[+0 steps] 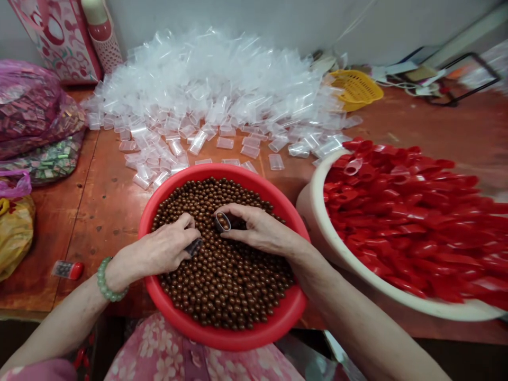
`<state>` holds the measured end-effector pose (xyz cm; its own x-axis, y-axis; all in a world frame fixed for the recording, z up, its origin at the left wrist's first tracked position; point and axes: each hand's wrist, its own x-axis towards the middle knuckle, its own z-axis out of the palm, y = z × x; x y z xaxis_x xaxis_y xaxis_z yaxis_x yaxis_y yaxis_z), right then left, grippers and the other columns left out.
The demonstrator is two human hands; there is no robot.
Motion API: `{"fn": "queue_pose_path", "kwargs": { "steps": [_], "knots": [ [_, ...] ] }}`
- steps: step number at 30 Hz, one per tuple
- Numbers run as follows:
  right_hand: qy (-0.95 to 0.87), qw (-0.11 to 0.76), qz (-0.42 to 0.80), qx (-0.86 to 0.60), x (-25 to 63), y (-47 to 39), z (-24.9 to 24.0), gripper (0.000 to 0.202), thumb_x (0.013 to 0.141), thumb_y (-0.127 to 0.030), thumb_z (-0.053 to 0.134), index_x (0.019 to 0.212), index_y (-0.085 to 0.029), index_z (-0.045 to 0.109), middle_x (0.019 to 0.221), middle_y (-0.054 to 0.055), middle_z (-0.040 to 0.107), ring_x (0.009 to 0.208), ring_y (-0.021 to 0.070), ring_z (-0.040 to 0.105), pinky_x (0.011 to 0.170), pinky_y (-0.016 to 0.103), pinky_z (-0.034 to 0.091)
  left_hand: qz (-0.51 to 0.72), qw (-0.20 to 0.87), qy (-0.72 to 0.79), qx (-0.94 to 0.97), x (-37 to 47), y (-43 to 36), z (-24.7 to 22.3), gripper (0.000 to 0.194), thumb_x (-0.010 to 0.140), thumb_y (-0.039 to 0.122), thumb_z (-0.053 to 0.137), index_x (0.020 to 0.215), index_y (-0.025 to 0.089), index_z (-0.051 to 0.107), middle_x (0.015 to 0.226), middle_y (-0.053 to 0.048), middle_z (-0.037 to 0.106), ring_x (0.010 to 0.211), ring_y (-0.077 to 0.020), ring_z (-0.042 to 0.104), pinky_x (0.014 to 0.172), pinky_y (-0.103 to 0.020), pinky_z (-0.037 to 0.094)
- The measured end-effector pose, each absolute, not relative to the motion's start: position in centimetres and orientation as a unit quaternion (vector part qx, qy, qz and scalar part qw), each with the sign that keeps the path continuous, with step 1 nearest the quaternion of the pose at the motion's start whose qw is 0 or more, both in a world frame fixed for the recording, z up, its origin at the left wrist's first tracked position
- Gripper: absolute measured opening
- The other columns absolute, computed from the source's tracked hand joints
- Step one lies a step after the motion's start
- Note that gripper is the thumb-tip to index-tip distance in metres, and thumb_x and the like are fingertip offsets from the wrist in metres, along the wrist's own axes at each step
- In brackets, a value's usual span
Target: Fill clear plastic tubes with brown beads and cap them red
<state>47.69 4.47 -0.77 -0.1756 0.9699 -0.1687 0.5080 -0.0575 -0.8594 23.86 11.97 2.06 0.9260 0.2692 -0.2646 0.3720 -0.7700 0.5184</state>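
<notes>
A red basin (293, 312) full of small round brown balls (226, 286) stands at the table's front edge. Over its left part my left hand (169, 246), with a green bead bracelet at the wrist, pinches a small clear container (193, 247). My right hand (257, 230) holds another small clear container (223, 222) between thumb and fingers, its open end showing and brown balls inside. Both hands are low over the balls, a short distance apart. On the table to the left lies a clear container with a red cap (68, 270), dark balls in it.
Behind the basin spreads a large heap of clear plastic tubes (222, 84). A white tub (317, 211) of red plastic pieces (413, 222) stands at the right. Filled bags (35, 111) lie at the left, and a yellow basket (355, 90) is at the back.
</notes>
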Motion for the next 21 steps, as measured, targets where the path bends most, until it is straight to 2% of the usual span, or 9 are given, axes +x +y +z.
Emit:
{"fn": "queue_pose_path", "kwargs": {
  "steps": [3,5,8,11,15,18,21],
  "knots": [
    [-0.623,0.273,0.431,-0.593,47.8,4.5,-0.7,0.028,0.079,-0.027,0.065,0.106,-0.020,0.062,0.101,0.003,0.068,0.095,0.0211,0.062,0.091,0.039,0.049,-0.103,0.210,0.168,0.958,24.4,11.9,2.5,0.016,0.088,0.016,0.052,0.104,0.017,0.054,0.110,-0.007,0.053,0.083,-0.0188,0.060,0.076,-0.035,0.051],
    [-0.618,0.274,0.430,-0.598,47.8,4.6,-0.5,0.028,0.079,-0.027,0.065,0.106,-0.020,0.061,0.099,0.003,0.067,0.091,0.0201,0.062,0.088,0.037,0.049,-0.110,0.139,0.156,0.972,24.9,11.9,3.1,0.014,0.089,0.011,0.046,0.098,0.014,0.056,0.104,-0.009,0.055,0.078,-0.0196,0.061,0.071,-0.035,0.051],
    [-0.626,0.265,0.422,-0.600,47.9,4.6,-0.3,0.029,0.078,-0.025,0.065,0.107,-0.018,0.061,0.099,0.003,0.067,0.089,0.0191,0.062,0.086,0.036,0.050,-0.114,0.031,0.143,0.983,25.9,11.7,3.7,0.023,0.088,0.003,0.038,0.092,0.010,0.059,0.095,-0.013,0.058,0.077,-0.0224,0.061,0.065,-0.036,0.050],
    [-0.638,0.260,0.413,-0.596,47.9,4.5,-0.2,0.029,0.078,-0.023,0.064,0.107,-0.019,0.061,0.098,0.003,0.067,0.087,0.0182,0.062,0.084,0.034,0.050,-0.127,-0.017,0.105,0.986,26.9,11.5,3.3,0.026,0.086,0.001,0.037,0.088,0.008,0.062,0.088,-0.015,0.059,0.075,-0.0234,0.062,0.059,-0.034,0.049],
    [-0.635,0.271,0.408,-0.597,48.1,4.6,-0.2,0.028,0.079,-0.023,0.064,0.106,-0.019,0.061,0.095,0.002,0.067,0.084,0.0176,0.062,0.082,0.033,0.051,-0.124,0.052,0.034,0.990,27.4,11.3,1.9,0.023,0.084,0.002,0.042,0.091,0.010,0.063,0.095,-0.014,0.062,0.080,-0.0227,0.063,0.065,-0.034,0.051],
    [-0.631,0.272,0.405,-0.603,48.2,4.6,-0.2,0.028,0.079,-0.024,0.064,0.106,-0.020,0.061,0.096,0.002,0.067,0.086,0.0190,0.062,0.083,0.034,0.051,-0.128,0.186,0.000,0.974,27.4,11.5,1.2,0.019,0.078,0.006,0.052,0.093,0.013,0.061,0.102,-0.011,0.062,0.086,-0.0225,0.064,0.073,-0.034,0.052],
    [-0.625,0.267,0.406,-0.611,48.3,4.5,-0.2,0.029,0.079,-0.026,0.064,0.108,-0.021,0.061,0.097,0.002,0.068,0.090,0.0210,0.063,0.085,0.036,0.051,-0.114,0.310,-0.011,0.944,27.3,11.9,1.1,0.024,0.074,0.005,0.055,0.096,0.014,0.061,0.101,-0.008,0.062,0.094,-0.0218,0.062,0.082,-0.031,0.052]
  ]
}}
